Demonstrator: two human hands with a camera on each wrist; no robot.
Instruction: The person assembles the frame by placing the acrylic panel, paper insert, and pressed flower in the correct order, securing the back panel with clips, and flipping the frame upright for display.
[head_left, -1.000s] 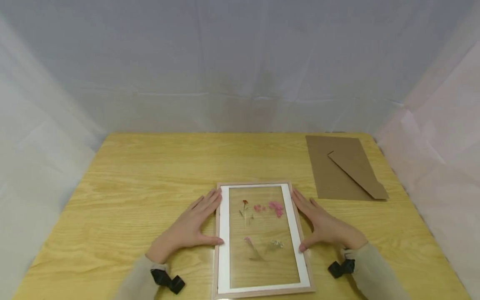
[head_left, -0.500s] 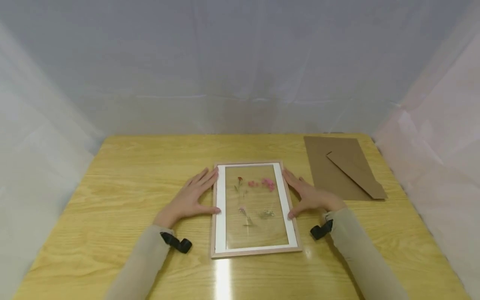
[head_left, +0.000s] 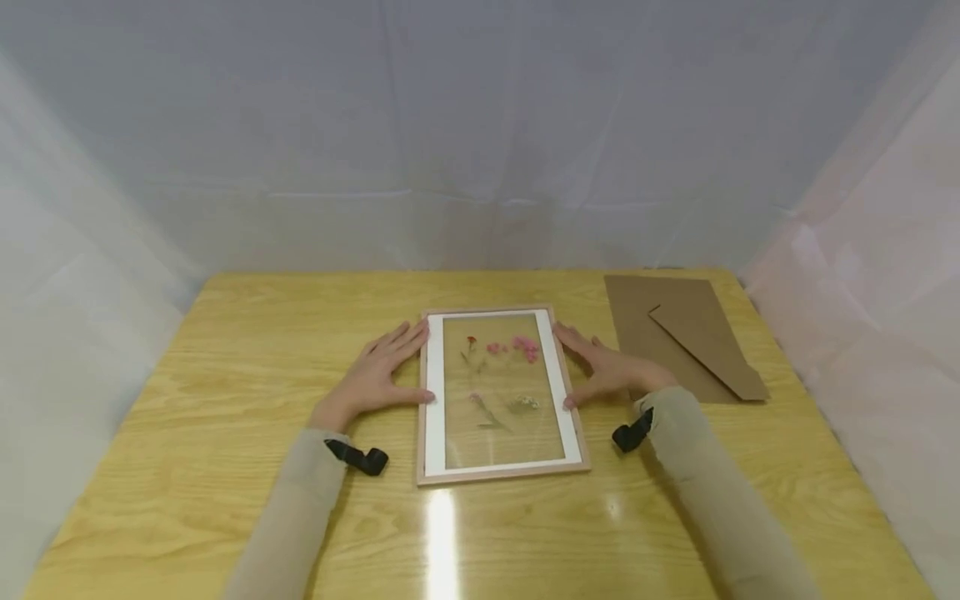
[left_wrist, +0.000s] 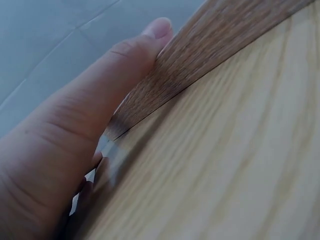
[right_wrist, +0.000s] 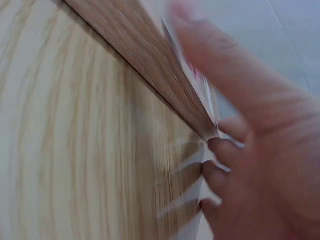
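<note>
A light wooden picture frame (head_left: 504, 477) lies flat on the table, with a white border (head_left: 435, 433) around a see-through pane (head_left: 502, 454). Several pressed flowers show in the pane, among them a pink cluster (head_left: 527, 346), a red bloom (head_left: 472, 340) and a pale sprig (head_left: 527, 402). My left hand (head_left: 375, 375) spreads along the left side, thumb at the rim and fingers at the upper part. On the opposite side, my right hand (head_left: 615, 367) touches the frame the same way. Both wrist views show the thumb reaching over the frame's brown wooden side (left_wrist: 200, 52).
At the back right lies a brown backing board (head_left: 630, 325) with a slanted stand leg (head_left: 705, 358) on it. A wood-grain table (head_left: 247, 367) carries everything. Pale sheeting (head_left: 480, 125) hangs behind and at both sides.
Both hands have slid the picture frame away from the person, toward the back of the table and slightly left. The brown board has stayed in place.
</note>
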